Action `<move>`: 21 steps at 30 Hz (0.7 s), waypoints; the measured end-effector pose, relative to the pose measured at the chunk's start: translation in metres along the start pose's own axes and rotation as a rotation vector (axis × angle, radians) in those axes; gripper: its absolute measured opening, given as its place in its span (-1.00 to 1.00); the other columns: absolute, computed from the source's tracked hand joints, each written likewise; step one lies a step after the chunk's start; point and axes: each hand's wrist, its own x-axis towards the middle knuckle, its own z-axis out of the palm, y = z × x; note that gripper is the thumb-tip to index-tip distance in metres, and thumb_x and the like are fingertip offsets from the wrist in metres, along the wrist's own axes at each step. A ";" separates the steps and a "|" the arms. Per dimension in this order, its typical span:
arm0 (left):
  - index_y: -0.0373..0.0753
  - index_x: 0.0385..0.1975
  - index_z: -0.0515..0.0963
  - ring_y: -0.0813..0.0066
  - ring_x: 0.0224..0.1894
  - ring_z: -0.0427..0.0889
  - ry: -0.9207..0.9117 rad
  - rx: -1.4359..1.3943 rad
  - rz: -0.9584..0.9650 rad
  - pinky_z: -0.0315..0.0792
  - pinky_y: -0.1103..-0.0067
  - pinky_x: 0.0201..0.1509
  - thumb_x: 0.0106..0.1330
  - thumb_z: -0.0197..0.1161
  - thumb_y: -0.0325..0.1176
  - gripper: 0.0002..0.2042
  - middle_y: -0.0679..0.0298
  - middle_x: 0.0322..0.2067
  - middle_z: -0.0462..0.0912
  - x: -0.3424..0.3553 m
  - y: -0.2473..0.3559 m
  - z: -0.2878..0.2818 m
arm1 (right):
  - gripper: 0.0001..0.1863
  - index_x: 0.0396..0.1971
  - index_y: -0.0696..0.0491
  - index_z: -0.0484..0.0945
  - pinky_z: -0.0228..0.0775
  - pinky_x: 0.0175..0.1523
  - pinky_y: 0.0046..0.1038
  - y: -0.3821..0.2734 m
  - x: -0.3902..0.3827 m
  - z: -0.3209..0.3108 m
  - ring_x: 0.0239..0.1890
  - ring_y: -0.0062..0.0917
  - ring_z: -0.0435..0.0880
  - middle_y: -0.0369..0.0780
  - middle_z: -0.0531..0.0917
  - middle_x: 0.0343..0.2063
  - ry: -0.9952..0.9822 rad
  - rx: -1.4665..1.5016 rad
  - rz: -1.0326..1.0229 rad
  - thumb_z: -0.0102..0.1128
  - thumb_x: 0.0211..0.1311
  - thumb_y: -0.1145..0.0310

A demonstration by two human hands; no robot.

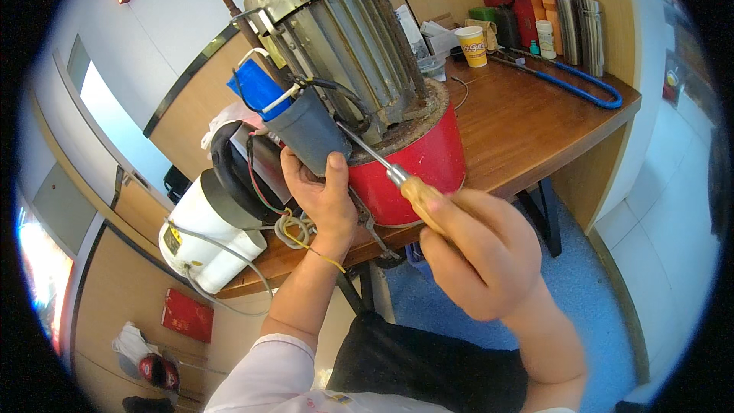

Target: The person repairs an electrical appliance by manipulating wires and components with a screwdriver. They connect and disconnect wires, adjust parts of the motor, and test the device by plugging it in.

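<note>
fingers of the right hand are closed around the handle of a screwdriver; the index finger lies along the wood. fingers of the left hand are curled about the lower end of a gray can, thumb on the near side.

the screwdriver extends ahead and to the left of the right fingers. its long axis runs obliquely: handle toward the person, shaft pointing up and left to the gap between the gray can and the foot of a motor. the can, above the left fingers, leans with its upper end to the left. the motor stands tilted beyond both sets of fingers, on a red base.

the handle's rear end is hidden in the right palm. the shaft's tip is hard to make out in the dark gap; contact with a screw cannot be confirmed. some left fingers are concealed behind the can. the motor's top is cut off by the upper edge.

the screwdriver has a pale wooden handle, a bright metal collar and a slim, straight steel shaft. the can is matte, with blue wrapping at its upper end and wires nearby. the motor casing is ribbed, dull silver; rust-brown grime covers the top of the base.
</note>
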 end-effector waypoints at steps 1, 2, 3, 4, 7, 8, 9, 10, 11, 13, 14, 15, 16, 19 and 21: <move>-0.34 0.24 0.36 0.44 0.05 0.56 -0.016 0.021 0.007 0.39 0.47 0.25 0.36 0.45 -0.11 -0.38 0.21 0.04 0.59 -0.001 -0.001 -0.002 | -0.77 -0.26 0.17 0.68 0.67 -0.16 -0.32 0.000 -0.009 0.002 -0.16 -0.20 0.74 -0.06 0.67 0.02 0.043 -0.004 -0.031 0.42 0.03 0.58; -0.34 0.28 0.36 0.41 0.07 0.56 -0.032 0.043 0.014 0.37 0.46 0.28 0.38 0.42 -0.09 -0.38 0.21 0.06 0.60 -0.002 -0.002 -0.004 | -0.76 -0.25 0.16 0.68 0.67 -0.16 -0.32 0.000 -0.018 0.002 -0.15 -0.20 0.74 -0.07 0.67 0.02 0.086 -0.008 -0.061 0.44 0.01 0.60; -0.34 0.25 0.36 0.43 0.06 0.55 -0.009 0.033 0.005 0.38 0.47 0.26 0.37 0.44 -0.11 -0.39 0.21 0.04 0.59 -0.003 -0.002 -0.004 | -0.71 -0.25 0.09 0.67 0.68 -0.16 -0.33 0.000 -0.030 0.001 -0.14 -0.20 0.74 -0.07 0.65 0.03 0.071 0.009 -0.038 0.48 -0.03 0.61; -0.34 0.22 0.35 0.45 0.04 0.55 0.014 0.018 0.002 0.39 0.47 0.24 0.36 0.45 -0.13 -0.40 0.21 0.03 0.58 -0.003 0.000 -0.001 | -0.70 -0.24 0.07 0.66 0.68 -0.16 -0.33 -0.003 -0.041 -0.001 -0.13 -0.21 0.74 -0.07 0.64 0.02 0.075 0.006 0.001 0.49 -0.02 0.61; -0.34 0.22 0.34 0.46 0.04 0.54 0.021 -0.011 0.017 0.39 0.47 0.23 0.36 0.46 -0.13 -0.40 0.21 0.02 0.56 -0.002 -0.002 0.002 | -0.66 -0.20 0.02 0.65 0.68 -0.18 -0.34 -0.016 -0.074 -0.005 -0.17 -0.23 0.74 -0.06 0.64 0.00 0.115 0.016 0.132 0.52 -0.01 0.59; -0.34 0.22 0.34 0.45 0.05 0.53 0.013 -0.021 0.025 0.38 0.46 0.24 0.36 0.46 -0.13 -0.39 0.22 0.02 0.56 -0.002 -0.004 0.003 | -0.65 -0.19 0.01 0.66 0.68 -0.20 -0.33 -0.019 -0.083 -0.005 -0.21 -0.23 0.75 -0.05 0.65 -0.01 0.147 0.030 0.186 0.53 -0.01 0.57; -0.34 0.24 0.33 0.45 0.05 0.53 0.023 -0.003 0.027 0.38 0.46 0.24 0.36 0.45 -0.12 -0.38 0.21 0.02 0.56 -0.002 -0.004 0.003 | -0.65 -0.18 0.00 0.68 0.68 -0.23 -0.33 -0.021 -0.091 -0.003 -0.25 -0.23 0.76 -0.05 0.67 -0.02 0.184 0.060 0.244 0.54 -0.01 0.55; -0.35 0.25 0.33 0.45 0.05 0.53 0.035 0.015 0.029 0.38 0.46 0.24 0.36 0.45 -0.11 -0.37 0.21 0.02 0.56 -0.002 -0.002 0.003 | -0.63 -0.15 0.00 0.66 0.68 -0.23 -0.33 -0.023 -0.099 -0.002 -0.25 -0.24 0.77 -0.04 0.67 -0.03 0.196 0.058 0.280 0.56 0.01 0.54; -0.35 0.26 0.32 0.44 0.05 0.53 0.046 0.032 0.031 0.38 0.46 0.25 0.36 0.45 -0.09 -0.36 0.21 0.02 0.57 -0.002 -0.001 0.004 | -0.61 -0.13 -0.01 0.65 0.68 -0.24 -0.33 -0.025 -0.105 -0.001 -0.25 -0.24 0.77 -0.04 0.67 -0.03 0.207 0.057 0.315 0.57 0.02 0.53; -0.35 0.26 0.33 0.44 0.06 0.53 0.026 0.027 0.036 0.37 0.45 0.25 0.37 0.44 -0.08 -0.35 0.21 0.03 0.57 -0.002 0.000 0.006 | -0.58 -0.09 -0.03 0.63 0.68 -0.25 -0.32 -0.028 -0.114 0.000 -0.25 -0.25 0.77 -0.03 0.67 -0.04 0.225 0.065 0.366 0.59 0.04 0.51; -0.35 0.27 0.33 0.43 0.07 0.52 0.016 0.023 0.039 0.37 0.45 0.26 0.37 0.44 -0.07 -0.35 0.20 0.03 0.57 -0.001 0.000 0.007 | -0.57 -0.08 -0.03 0.62 0.68 -0.26 -0.33 -0.029 -0.116 0.000 -0.26 -0.25 0.78 -0.03 0.68 -0.04 0.229 0.078 0.382 0.60 0.04 0.49; -0.35 0.26 0.34 0.43 0.07 0.53 0.010 0.029 0.045 0.36 0.44 0.26 0.37 0.44 -0.06 -0.35 0.20 0.04 0.57 -0.001 -0.001 0.006 | -0.56 -0.07 -0.04 0.61 0.67 -0.26 -0.33 -0.029 -0.118 0.001 -0.26 -0.25 0.78 -0.03 0.68 -0.05 0.231 0.097 0.398 0.61 0.05 0.48; -0.35 0.26 0.34 0.43 0.07 0.53 0.004 0.033 0.051 0.36 0.44 0.26 0.37 0.43 -0.05 -0.35 0.20 0.04 0.57 0.000 -0.002 0.005 | -0.56 -0.07 -0.04 0.61 0.67 -0.26 -0.34 -0.028 -0.118 0.002 -0.26 -0.25 0.78 -0.03 0.68 -0.05 0.240 0.108 0.397 0.61 0.05 0.48; -0.33 0.24 0.37 0.42 0.08 0.53 0.008 0.019 0.053 0.36 0.44 0.26 0.36 0.44 -0.02 -0.36 0.20 0.04 0.58 0.000 -0.001 0.006 | -0.57 -0.08 -0.03 0.62 0.67 -0.26 -0.35 -0.026 -0.121 0.005 -0.26 -0.25 0.78 -0.02 0.69 -0.04 0.247 0.136 0.389 0.61 0.04 0.49; -0.32 0.23 0.38 0.42 0.08 0.53 0.012 0.017 0.052 0.36 0.43 0.27 0.36 0.45 -0.01 -0.36 0.20 0.04 0.59 -0.001 -0.001 0.007 | -0.57 -0.08 -0.02 0.62 0.67 -0.25 -0.37 -0.023 -0.123 0.009 -0.25 -0.26 0.79 -0.02 0.70 -0.03 0.232 0.160 0.390 0.61 0.05 0.50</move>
